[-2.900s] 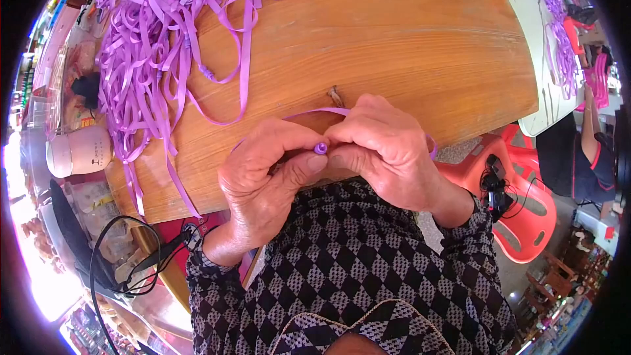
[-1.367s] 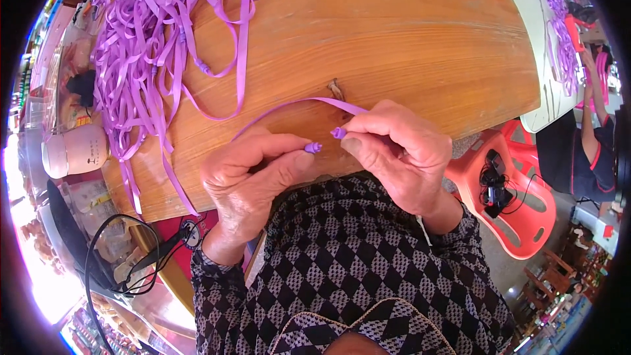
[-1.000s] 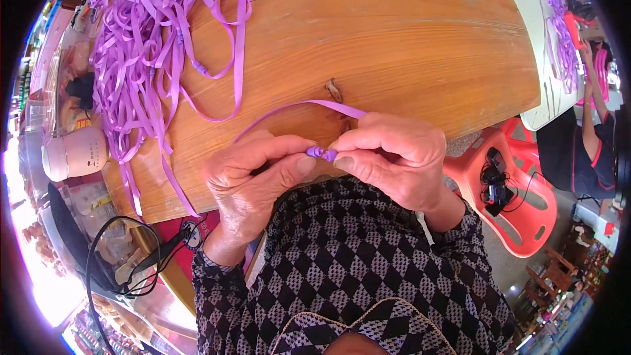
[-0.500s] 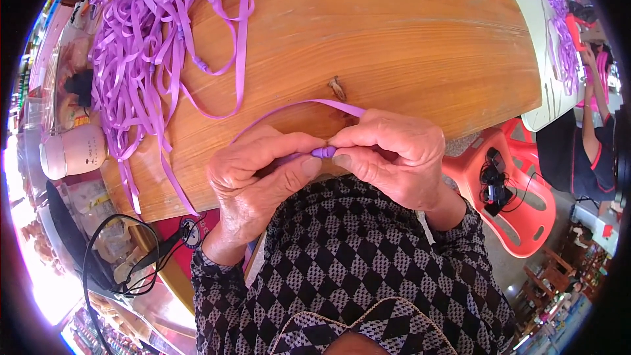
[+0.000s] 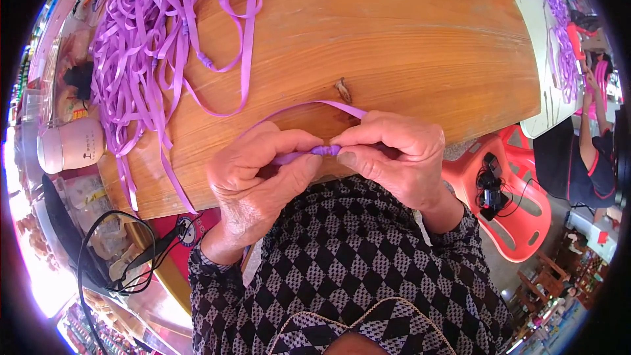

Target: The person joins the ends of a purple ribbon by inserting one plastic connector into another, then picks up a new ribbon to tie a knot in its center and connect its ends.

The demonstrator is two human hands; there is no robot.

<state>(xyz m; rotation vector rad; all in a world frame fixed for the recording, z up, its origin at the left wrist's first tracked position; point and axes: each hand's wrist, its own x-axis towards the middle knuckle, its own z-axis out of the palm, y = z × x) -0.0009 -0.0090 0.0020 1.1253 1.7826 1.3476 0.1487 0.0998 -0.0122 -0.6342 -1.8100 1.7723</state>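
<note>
Between my two hands, at the near edge of the wooden table, runs a purple ribbon (image 5: 320,104) with a small knotted section (image 5: 326,150) showing in the gap. My left hand (image 5: 263,164) is closed, thumb and forefinger pinching the ribbon just left of the knot. On the other side, my right hand (image 5: 397,154) pinches it at the knot's right end. A loop of the same ribbon arches behind the fingers over the table. The parts inside both palms are hidden.
A large heap of purple ribbons (image 5: 148,33) hangs over the wooden table's (image 5: 394,33) left side, beside a white jar (image 5: 72,146). Black cables (image 5: 490,190) lie on a red plastic stool (image 5: 519,230) at right. Another person's arm (image 5: 586,125) is near a white table with more ribbon.
The fingertips have drawn slightly apart, and more of the knotted section shows between them. Both hands keep their pinch on the ribbon.
</note>
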